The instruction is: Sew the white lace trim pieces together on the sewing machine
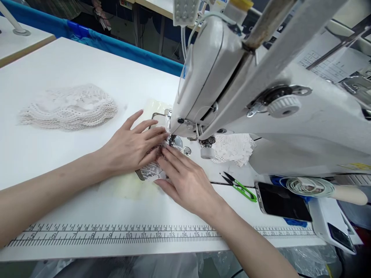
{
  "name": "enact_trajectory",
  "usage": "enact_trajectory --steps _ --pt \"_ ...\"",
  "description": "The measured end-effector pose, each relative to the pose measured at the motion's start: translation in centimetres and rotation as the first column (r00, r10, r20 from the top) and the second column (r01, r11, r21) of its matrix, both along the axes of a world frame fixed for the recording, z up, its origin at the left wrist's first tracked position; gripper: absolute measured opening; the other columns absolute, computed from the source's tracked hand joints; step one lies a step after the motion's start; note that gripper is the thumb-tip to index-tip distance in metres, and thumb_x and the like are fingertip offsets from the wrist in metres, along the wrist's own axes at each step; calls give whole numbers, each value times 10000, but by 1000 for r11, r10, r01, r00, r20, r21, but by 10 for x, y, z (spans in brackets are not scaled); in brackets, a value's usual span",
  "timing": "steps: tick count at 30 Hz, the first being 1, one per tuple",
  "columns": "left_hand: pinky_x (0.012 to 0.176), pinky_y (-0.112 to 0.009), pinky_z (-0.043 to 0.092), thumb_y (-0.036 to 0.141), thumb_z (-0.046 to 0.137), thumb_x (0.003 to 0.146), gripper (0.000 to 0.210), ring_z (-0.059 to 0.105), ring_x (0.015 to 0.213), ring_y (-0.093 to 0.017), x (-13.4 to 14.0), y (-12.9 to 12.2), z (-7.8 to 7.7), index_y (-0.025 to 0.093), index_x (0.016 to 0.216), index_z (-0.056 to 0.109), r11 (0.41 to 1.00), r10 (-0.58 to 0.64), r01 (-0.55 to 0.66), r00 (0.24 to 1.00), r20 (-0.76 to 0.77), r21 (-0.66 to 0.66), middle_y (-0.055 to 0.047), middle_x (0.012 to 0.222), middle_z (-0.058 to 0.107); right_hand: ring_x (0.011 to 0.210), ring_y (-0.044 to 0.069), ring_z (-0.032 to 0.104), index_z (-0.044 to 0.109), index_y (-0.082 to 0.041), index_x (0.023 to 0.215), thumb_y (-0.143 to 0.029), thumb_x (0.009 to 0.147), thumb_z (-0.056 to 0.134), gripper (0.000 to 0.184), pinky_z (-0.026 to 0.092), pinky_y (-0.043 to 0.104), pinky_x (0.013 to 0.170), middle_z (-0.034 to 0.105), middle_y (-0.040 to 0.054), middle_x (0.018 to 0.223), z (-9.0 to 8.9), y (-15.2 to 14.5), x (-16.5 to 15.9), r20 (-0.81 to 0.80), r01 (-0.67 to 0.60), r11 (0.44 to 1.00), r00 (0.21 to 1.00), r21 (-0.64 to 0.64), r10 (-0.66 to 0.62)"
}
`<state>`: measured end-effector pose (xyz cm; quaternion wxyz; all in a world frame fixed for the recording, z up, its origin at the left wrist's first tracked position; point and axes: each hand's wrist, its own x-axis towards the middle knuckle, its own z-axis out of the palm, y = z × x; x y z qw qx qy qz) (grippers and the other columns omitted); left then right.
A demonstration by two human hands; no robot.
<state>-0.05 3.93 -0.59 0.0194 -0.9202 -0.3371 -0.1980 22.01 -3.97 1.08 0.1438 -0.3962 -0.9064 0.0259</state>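
A small piece of white lace (150, 172) lies at the needle area of a white sewing machine (203, 73). My left hand (131, 146) rests on the lace from the left, its fingers stretched out and spread, the foremost fingertips close to the presser foot (173, 139). From the lower right, my right hand (185, 181) lies over the same lace with long, flat fingers and the thumb apart. The fingertips of both hands nearly meet in front of the presser foot. They cover much of the lace, and its edge under the foot is hidden.
A stack of lace pieces (72, 110) lies at left; more lace (233, 148) sits beneath the machine arm. Green thread snips (240, 187), a phone (284, 200) and a coiled cord (308, 187) are at right. A printed ruler (121, 235) runs along the front edge.
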Motion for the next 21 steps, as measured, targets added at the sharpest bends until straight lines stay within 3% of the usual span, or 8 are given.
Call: enact_trajectory --steps 4,8,11,14,15,17,19,21 --pt "1271 -656 304 392 250 1083 515 541 1354 -326 4 3 -6 222 1390 626 1000 -15 15 1000 -5 -16 -120 1381 646 1498 303 497 647 -91 1395 -471 1089 505 508 478 460 1229 603 184 1521 0 0 0 18 -17 1000 1000 4 17" --pt "1247 -703 316 373 308 1059 493 503 1381 -359 6 5 -8 211 1402 624 1000 2 -2 999 33 -22 -134 1364 637 1450 274 551 677 -101 1347 -449 1085 526 461 484 418 1215 651 171 1468 0 2 1 12 -53 997 999 59 52" --pt "1251 -647 343 360 413 1032 369 619 1221 -317 6 2 2 233 1131 746 992 19 -25 999 51 121 -86 1149 727 1142 220 726 755 -154 1127 -368 1073 574 286 574 354 1028 796 98 1158 3 1 4 -2 -4 981 1000 196 4" --pt "1144 -512 486 326 512 1019 290 701 954 -232 4 -2 14 247 865 745 947 -36 11 997 71 322 -18 926 767 745 161 706 752 -184 923 -288 1044 624 205 540 318 775 760 3 760 8 -1 7 -20 111 905 993 410 -113" --pt "1079 -463 528 296 525 1018 269 709 916 -214 3 -3 16 243 875 747 934 -78 44 994 81 355 -7 925 783 710 150 687 750 -186 924 -251 1040 617 188 515 311 733 755 -5 746 10 -2 7 -23 132 889 991 438 -135" --pt "991 -405 560 226 515 1023 249 730 941 -201 1 -3 17 234 991 761 930 -168 131 982 82 344 1 1008 815 754 138 692 753 -178 997 -160 1034 574 184 489 296 694 796 9 876 12 -2 7 -9 119 909 992 400 -125" --pt "1003 -403 550 183 480 1032 294 738 1021 -204 0 -3 14 236 1096 763 943 -222 199 973 59 268 4 1111 821 810 141 704 753 -169 1014 -114 1026 543 218 481 290 671 808 28 988 11 -1 6 13 96 939 994 330 -106" --pt "1072 -430 517 170 445 1039 349 729 1090 -215 -2 -3 9 252 1152 764 959 -224 213 974 41 188 5 1150 817 817 167 709 747 -166 911 -169 1041 556 231 478 301 662 801 48 942 9 -1 6 28 134 932 988 336 -152"
